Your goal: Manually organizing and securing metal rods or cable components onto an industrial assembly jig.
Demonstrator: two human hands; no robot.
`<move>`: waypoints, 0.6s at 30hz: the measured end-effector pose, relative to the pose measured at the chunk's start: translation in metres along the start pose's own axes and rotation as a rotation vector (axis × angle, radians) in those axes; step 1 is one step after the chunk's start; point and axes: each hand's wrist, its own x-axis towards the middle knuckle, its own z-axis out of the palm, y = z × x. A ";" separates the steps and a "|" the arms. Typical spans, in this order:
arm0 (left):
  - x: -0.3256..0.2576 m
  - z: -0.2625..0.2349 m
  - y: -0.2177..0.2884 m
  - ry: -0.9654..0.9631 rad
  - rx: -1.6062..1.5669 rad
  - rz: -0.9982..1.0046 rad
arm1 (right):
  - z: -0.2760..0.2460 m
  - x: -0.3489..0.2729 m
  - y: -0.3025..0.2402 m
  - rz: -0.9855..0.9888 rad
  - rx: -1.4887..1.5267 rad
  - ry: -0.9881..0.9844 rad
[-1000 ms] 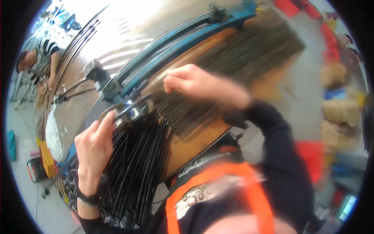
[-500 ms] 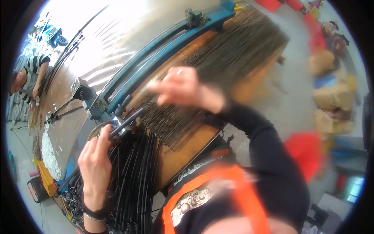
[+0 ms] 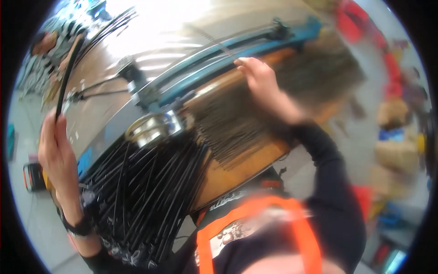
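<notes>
At the far left, my left hand [image 3: 59,153] is closed on the lower end of a long black rod [image 3: 68,75], which stands up and away from it. My right hand [image 3: 267,86] pinches the near end of a long thin coil spring [image 3: 212,40] over the blue rail fixture [image 3: 196,80]. Many similar springs [image 3: 223,105] lie side by side on the orange-brown board beneath my right forearm. Between my hands sits a metal clamp block [image 3: 175,123] with a round brass-coloured ring [image 3: 148,130]. Motion blurs the spring and rod.
A pile of black rods [image 3: 155,182] fans out in front of me. Across the table a person in striped sleeves [image 3: 59,43] works near more dark rods [image 3: 112,27]. Cardboard boxes [image 3: 392,153] and red items stand on the right.
My left hand has moved left, away from the clamp block, with the black rod now upright in it. My right hand has moved right and now holds a spring over the rail.
</notes>
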 end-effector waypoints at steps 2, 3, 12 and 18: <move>0.005 -0.004 -0.005 0.080 -0.005 -0.019 | 0.019 0.021 -0.022 0.350 0.343 -0.222; 0.005 -0.005 -0.007 0.112 -0.049 0.008 | 0.029 0.034 -0.033 0.519 0.507 -0.345; -0.056 -0.032 -0.058 -0.045 -0.072 -0.151 | 0.145 0.131 -0.118 -0.035 0.800 -0.510; -0.092 -0.022 -0.082 -0.092 -0.065 -0.254 | 0.166 0.135 -0.129 -0.245 0.615 -0.459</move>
